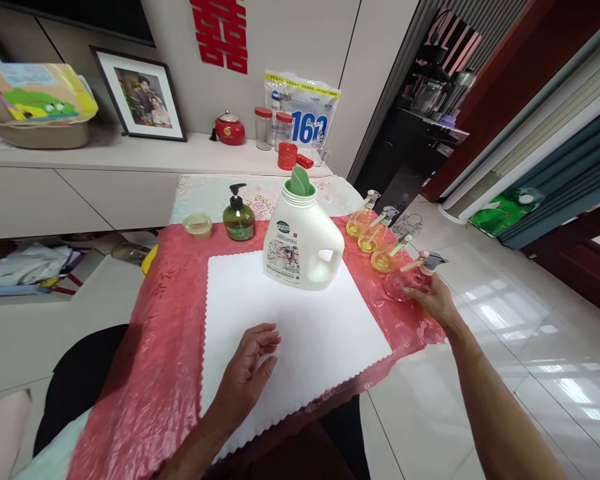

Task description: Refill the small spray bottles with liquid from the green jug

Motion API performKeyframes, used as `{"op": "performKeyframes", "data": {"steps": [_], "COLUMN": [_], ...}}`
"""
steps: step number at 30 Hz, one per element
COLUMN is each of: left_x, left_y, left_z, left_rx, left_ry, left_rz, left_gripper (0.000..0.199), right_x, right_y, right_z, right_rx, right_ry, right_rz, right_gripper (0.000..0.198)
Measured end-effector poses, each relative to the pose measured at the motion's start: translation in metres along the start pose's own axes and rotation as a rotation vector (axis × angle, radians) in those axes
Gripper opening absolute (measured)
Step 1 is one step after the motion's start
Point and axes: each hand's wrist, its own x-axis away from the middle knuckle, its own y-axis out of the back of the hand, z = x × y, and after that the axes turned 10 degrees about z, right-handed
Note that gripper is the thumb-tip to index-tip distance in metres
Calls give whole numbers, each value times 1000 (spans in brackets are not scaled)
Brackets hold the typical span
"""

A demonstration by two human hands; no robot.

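Note:
My right hand [433,297] reaches to the table's right edge and is wrapped round a clear spray bottle [396,287] with a grey head. The bottle looks to hold no coloured liquid. Beyond it, three similar bottles [383,260] with yellow liquid in the bottom stand in a row. My left hand [253,363] hovers over or rests on a white scalloped mat [320,347], fingers apart and slightly curled, holding nothing. On the mat's far part stands a large white detergent jug [303,243] upright, a green piece [300,181] sitting in its mouth.
A green pump bottle [239,217] and a small pale tub [199,227] stand at the back left. Red plastic film [145,347] covers the table. Behind is a low cabinet [130,157] with a photo frame, a red pot, lidded jars and a large printed bag [305,110].

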Motion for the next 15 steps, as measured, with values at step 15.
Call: {"op": "performKeyframes", "data": {"steps": [15], "left_x": [0], "left_y": [2], "left_z": [-1], "left_rx": [-25], "left_ry": [12], "left_rz": [33], "left_gripper": [27], "right_x": [8], "right_y": [-7], "right_z": [-7], "right_rx": [114], "right_ry": [-60], "right_rz": [-77], "right_gripper": [95]}}
